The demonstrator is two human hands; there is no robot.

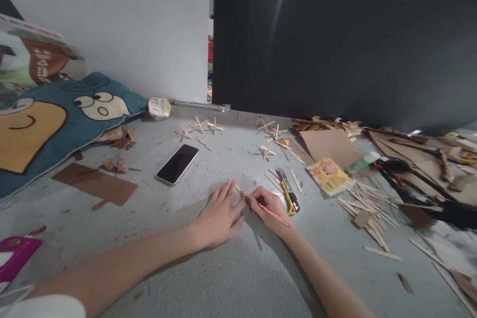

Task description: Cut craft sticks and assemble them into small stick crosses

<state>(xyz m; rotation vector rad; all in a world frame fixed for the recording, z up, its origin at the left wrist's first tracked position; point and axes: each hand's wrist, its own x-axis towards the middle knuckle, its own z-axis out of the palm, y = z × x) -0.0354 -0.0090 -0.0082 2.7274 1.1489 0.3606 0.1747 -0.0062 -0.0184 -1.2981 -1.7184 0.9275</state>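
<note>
My right hand [269, 207] is closed round a pink pencil [274, 215], its point directed up and left toward the fingertips of my left hand. My left hand [220, 217] lies palm down on the grey table, fingers stretched out and spread. Between the two hands, at the pencil's tip, I cannot make out clearly what lies under the fingers. Just right of my right hand is a yellow utility knife [289, 193]. A few loose wooden craft sticks [274, 182] are beside the knife.
A smartphone [178, 164] lies left of centre, with brown cardboard [108, 186] beyond it. Crossed stick pieces [267, 150] stand farther back. To the right are a yellow packet [330, 177], a glue stick [362, 163] and a stick pile [372, 213]. A blue cushion [74, 129] sits far left.
</note>
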